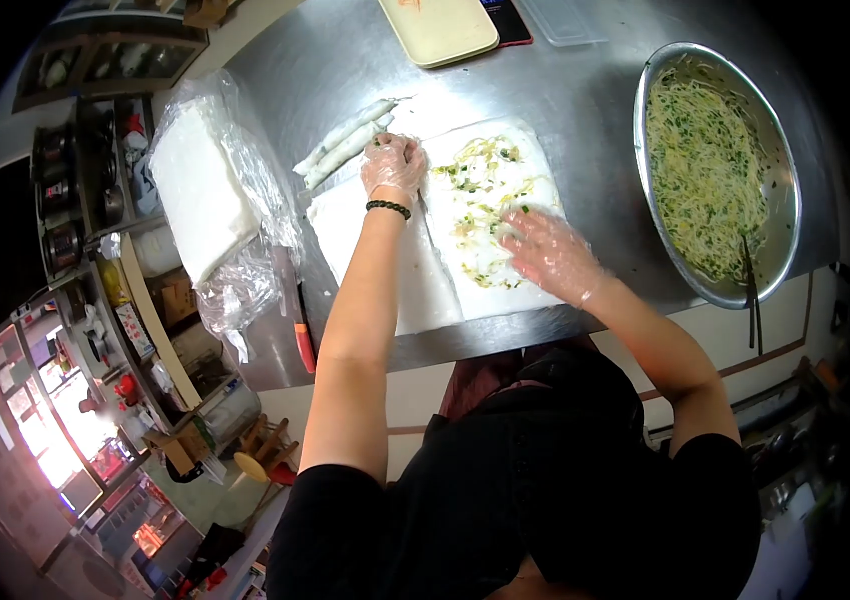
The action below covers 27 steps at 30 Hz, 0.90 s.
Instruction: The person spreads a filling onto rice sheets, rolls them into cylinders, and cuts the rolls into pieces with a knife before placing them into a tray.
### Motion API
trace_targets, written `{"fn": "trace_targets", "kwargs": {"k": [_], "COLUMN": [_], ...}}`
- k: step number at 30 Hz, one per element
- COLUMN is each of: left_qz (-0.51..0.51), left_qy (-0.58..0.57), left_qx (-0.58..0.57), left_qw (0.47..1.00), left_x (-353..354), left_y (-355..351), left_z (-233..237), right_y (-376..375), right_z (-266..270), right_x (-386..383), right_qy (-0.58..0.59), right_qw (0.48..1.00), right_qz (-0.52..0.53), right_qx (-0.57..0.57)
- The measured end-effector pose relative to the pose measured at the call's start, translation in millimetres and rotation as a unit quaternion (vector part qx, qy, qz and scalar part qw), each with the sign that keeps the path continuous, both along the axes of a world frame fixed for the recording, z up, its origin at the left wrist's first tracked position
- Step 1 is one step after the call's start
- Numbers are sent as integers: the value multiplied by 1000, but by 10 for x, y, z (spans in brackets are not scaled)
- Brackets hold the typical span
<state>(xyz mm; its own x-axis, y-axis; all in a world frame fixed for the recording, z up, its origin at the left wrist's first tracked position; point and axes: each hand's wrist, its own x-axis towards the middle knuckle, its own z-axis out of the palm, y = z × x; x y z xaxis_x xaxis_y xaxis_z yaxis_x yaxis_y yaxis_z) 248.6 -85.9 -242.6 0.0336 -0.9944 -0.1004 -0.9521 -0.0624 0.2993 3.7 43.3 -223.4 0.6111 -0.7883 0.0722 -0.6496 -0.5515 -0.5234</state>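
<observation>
My left hand (393, 165), in a clear plastic glove, rests at the far edge where two white sheets meet; its fingers are curled together, and what they pinch is hidden. The bare left-hand sheet (415, 285) lies partly under my left forearm. My right hand (553, 255), also gloved, is open with its fingers stretched over the near right part of the other white sheet (520, 295). Shredded yellow and green filling (485, 170) is scattered along that sheet. Two rolled white sheets (350, 140) lie just beyond my left hand.
A large metal bowl (793, 220) of shredded filling with chopsticks (751, 300) stands at right. Stacked white sheets (200, 185) in plastic wrap lie at left, beside a red-handled knife (303, 340). A cream tray (440, 30) sits at the metal table's far side.
</observation>
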Motion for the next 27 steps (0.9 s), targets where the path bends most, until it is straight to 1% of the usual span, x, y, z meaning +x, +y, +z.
{"fn": "trace_targets", "kwargs": {"k": [2,4,5,8,11,12,13,15,16,18,19,22,26,27], "left_qz": [6,-41,-78,-64,-105,-128,-130,-92,-96,-29,-32,31,22,41], "left_qy": [-3,-11,-50,-12,-49,-71,-71,-57,-57,-28,-28,13,-18,-10], "left_qx": [-10,-60,-48,-84,-109,-115,-115,-60,-60,-25,-26,55,73,107], "left_qw": [1000,997,995,994,987,983,982,992,992,999,999,998,997,993], "left_x": [-14,-28,-11,131,142,128,92,14,-8,-60,-80,-116,-150,-180], "left_y": [20,59,71,70,85,90,84,59,36,-25,-40,-64,-132,-155], "left_z": [-4,14,34,-361,-303,-242,-156,-42,-45,-16,0,39,73,112], "right_y": [-118,-185,-187,-129,-32,3,32,72,90,125,137,166,210,217], "right_z": [38,78,75,22,3,23,36,30,23,10,3,-16,-36,-37], "right_x": [57,90,97,107,65,53,46,35,26,13,6,7,2,0], "right_qy": [11,24,26,11,9,19,28,30,33,29,26,29,27,27], "right_qw": [1000,1000,999,1000,1000,1000,999,999,999,999,999,998,998,999], "right_qz": [1,-8,-8,-14,-16,-22,-28,-32,-33,-40,-43,-41,-47,-44], "right_qx": [2,-17,-19,-18,-14,-2,11,16,22,21,20,23,20,17]}}
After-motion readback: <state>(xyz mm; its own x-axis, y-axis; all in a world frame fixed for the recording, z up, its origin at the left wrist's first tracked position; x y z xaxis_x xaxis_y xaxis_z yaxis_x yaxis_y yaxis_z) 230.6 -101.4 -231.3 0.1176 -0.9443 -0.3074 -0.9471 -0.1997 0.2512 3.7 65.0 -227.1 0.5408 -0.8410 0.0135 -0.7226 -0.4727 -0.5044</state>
